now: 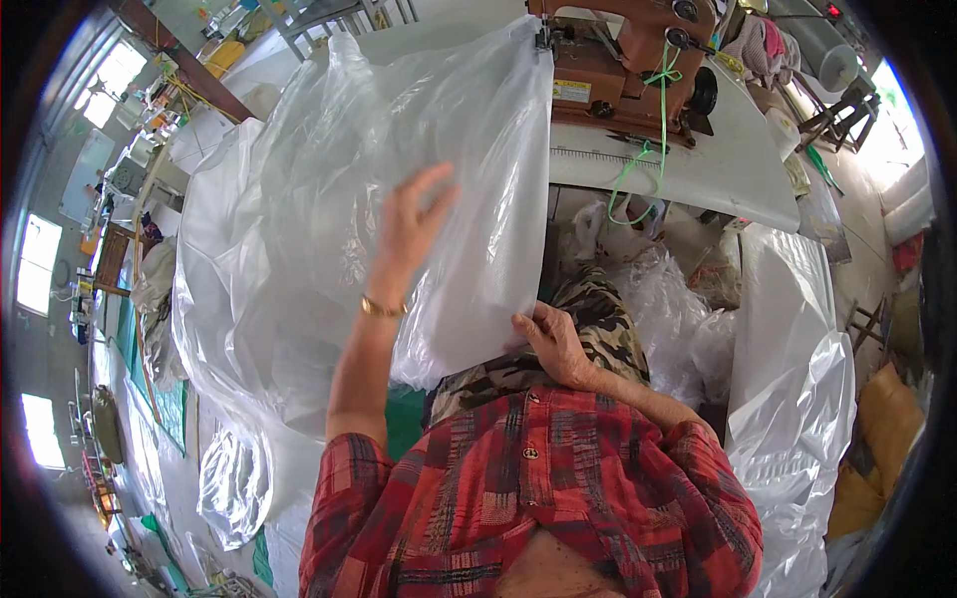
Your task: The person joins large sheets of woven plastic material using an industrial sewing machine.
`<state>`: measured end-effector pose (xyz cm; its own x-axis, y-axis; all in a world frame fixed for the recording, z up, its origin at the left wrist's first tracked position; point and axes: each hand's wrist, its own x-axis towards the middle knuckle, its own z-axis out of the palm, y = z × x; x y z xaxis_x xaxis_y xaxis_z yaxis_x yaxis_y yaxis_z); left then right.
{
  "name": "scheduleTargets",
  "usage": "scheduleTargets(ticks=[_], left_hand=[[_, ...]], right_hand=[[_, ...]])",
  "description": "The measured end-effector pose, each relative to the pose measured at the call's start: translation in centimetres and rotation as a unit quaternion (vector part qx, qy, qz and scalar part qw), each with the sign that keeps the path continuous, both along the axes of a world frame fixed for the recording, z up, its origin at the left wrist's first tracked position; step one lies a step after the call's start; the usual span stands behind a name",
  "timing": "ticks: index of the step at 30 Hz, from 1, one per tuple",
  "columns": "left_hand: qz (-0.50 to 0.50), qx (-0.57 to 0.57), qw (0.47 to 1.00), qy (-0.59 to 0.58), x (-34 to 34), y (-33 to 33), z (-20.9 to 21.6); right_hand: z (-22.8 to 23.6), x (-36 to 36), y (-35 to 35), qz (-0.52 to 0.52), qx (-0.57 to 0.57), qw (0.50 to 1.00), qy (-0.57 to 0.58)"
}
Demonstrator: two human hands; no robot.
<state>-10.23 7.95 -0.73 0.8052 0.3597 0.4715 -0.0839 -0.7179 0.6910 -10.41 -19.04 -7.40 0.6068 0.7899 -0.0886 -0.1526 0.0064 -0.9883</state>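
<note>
While the clear plastic sheet (439,159) hangs up in front of the person, it stretches from the sewing machine (618,60) down to the lap and spills off to the left in loose, glossy folds. Its right edge runs almost straight down from the needle end of the machine. The left hand (409,234) lies flat against the sheet about midway up, fingers (434,184) spread and released, pressing on the film rather than gripping it; a gold bracelet (382,308) sits on that wrist. The right hand (553,344) is at the sheet's lower right corner, its fingers clenched on the edge of the plastic.

Below the hands are a red plaid shirt (528,498) and camouflage-patterned trousers (588,319). The brown sewing machine stands on a white table (718,169), with a green string (653,130) dangling from it over the table's front. More crumpled clear plastic (668,319) lies under the table, and a tall heap of white plastic (797,399) stands to the right. A yellow sack (887,409) rests at the far right.
</note>
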Motion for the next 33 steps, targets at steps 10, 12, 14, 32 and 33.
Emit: scheduleTargets(ticks=[10,12,14,32,33], left_hand=[[0.033,0.167,0.985,0.024,-5.4,-9.6,-1.8],[0.004,0.176,0.984,-0.014,-5.6,-10.0,-1.6],[-0.022,0.12,0.992,0.012,-5.7,-10.6,-1.4],[0.0,-0.185,0.978,0.097,-7.4,-10.9,-3.4],[0.014,-0.208,0.974,0.086,-7.3,-11.0,-3.6]], right_hand=[[0.9,-0.5,0.2,-0.008,-0.019,0.988,-0.155],[0.9,-0.6,0.2,-0.022,-0.004,0.972,-0.233],[1.0,-0.8,0.3,-0.021,0.018,0.938,-0.346],[-0.1,-0.5,1.0,0.122,-0.006,0.876,-0.467],[-0.2,-0.3,0.9,0.129,-0.006,0.875,-0.467]])
